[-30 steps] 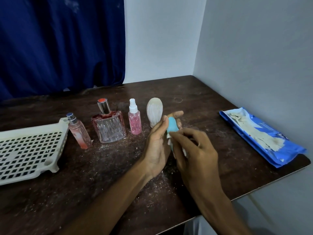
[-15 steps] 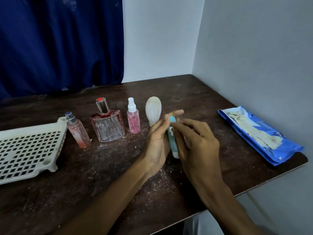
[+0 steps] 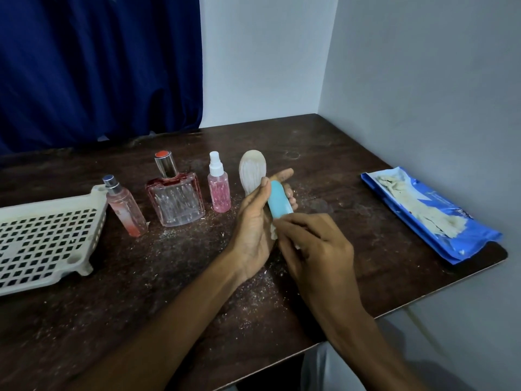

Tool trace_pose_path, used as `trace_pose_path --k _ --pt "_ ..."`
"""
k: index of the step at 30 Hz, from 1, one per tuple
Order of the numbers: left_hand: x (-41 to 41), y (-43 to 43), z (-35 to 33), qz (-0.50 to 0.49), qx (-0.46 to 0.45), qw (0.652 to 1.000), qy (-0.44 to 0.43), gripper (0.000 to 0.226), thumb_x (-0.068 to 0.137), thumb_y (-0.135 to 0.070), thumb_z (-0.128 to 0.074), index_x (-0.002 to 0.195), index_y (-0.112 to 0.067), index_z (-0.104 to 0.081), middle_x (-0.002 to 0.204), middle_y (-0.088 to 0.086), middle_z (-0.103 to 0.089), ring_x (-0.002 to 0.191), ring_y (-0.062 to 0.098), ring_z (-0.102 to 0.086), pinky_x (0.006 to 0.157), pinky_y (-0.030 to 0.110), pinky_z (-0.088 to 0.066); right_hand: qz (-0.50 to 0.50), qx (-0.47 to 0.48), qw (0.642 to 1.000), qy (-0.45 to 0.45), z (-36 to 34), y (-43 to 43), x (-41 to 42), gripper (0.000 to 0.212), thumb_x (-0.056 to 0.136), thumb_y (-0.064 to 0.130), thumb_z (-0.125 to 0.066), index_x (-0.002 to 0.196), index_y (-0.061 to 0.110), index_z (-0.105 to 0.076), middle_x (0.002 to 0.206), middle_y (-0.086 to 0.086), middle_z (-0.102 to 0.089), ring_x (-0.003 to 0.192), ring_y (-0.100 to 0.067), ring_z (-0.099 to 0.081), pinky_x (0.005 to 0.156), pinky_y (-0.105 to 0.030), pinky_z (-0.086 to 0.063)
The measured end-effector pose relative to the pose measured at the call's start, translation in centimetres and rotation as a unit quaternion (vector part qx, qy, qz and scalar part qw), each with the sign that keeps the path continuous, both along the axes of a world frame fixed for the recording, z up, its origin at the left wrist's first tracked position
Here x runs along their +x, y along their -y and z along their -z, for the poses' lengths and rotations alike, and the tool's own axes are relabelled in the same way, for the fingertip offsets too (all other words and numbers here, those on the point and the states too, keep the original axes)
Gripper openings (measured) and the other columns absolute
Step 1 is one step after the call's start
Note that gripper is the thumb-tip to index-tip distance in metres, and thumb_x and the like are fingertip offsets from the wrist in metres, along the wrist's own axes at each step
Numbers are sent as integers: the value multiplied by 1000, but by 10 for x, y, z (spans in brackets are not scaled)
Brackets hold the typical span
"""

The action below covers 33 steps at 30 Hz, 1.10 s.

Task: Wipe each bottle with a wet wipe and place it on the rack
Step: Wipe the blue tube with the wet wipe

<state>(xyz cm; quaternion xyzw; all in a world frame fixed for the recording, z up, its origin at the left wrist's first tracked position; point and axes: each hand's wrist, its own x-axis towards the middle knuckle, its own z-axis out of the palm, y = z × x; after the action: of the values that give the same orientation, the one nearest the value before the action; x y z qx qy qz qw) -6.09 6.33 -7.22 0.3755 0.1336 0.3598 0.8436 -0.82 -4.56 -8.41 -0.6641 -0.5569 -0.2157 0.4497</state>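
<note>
Far left, the white slotted rack [image 3: 56, 203] sits on the dark tabletop [image 3: 338, 170] with nothing in it. Just beside its corner, a slim pink bottle [image 3: 124, 211] with a silver cap leans a touch. Next comes the square clear-glass perfume bottle [image 3: 176, 203] with its red-topped cap, upright, then the small pink spray bottle [image 3: 219, 191] with a white nozzle, and the cream ribbed bottle [image 3: 249, 172] standing right behind the fingers. Centre now: the left hand [image 3: 253, 224] grips the blue bottle [image 3: 279, 203], thumb pressed along its near side, fingers wrapped behind it, the forefinger pointing out past the top. The bottle is held up off the tabletop, tilted away. The right hand [image 3: 315, 244] comes in at the bottle's lower end, fingers curled, pinching a white wet wipe [image 3: 273, 232] against it; only scraps of the wipe show between the two hands. White crumbs are scattered across the wood below. Well apart on the right, the blue wipes pack [image 3: 428, 218] lies flat near the table's edge, its top torn open.
</note>
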Motion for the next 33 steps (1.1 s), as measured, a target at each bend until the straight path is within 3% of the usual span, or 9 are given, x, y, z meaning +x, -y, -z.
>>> trace_pose_path --k 6,13,21,33 --pt "2 -1 0 -12 6 1000 0 46 97 -31 -47 130 -1 -58 85 5 -54 80 14 -51 87 30 -45 1 -24 1000 -9 5 12 11 19 77 5 -82 96 8 -79 96 -3 -72 85 -18 -66 77 -25 -53" --pt "1 -5 3 1 2 1000 4 49 96 -36 -47 130 -4 -58 85 4 -54 80 14 -51 85 29 -46 1 -19 1000 0 3 3 1 15 81 9 -75 95 7 -78 97 -3 -71 85 -20 -65 72 -28 -55" --pt "3 -5 5 -11 33 999 -4 48 99 -37 -44 130 -3 -58 85 5 -55 79 14 -51 85 31 -44 31 -23 998 -41 5 11 15 21 79 2 -80 99 7 -78 100 -4 -73 88 -19 -66 80 -24 -51" --pt "3 -6 6 -4 39 999 -4 49 104 -37 -35 134 -3 -54 85 7 -54 80 16 -51 84 32 -43 38 -49 996 -58 0 7 16 19 81 0 -75 98 9 -77 98 -1 -74 88 -20 -65 79 -22 -47"
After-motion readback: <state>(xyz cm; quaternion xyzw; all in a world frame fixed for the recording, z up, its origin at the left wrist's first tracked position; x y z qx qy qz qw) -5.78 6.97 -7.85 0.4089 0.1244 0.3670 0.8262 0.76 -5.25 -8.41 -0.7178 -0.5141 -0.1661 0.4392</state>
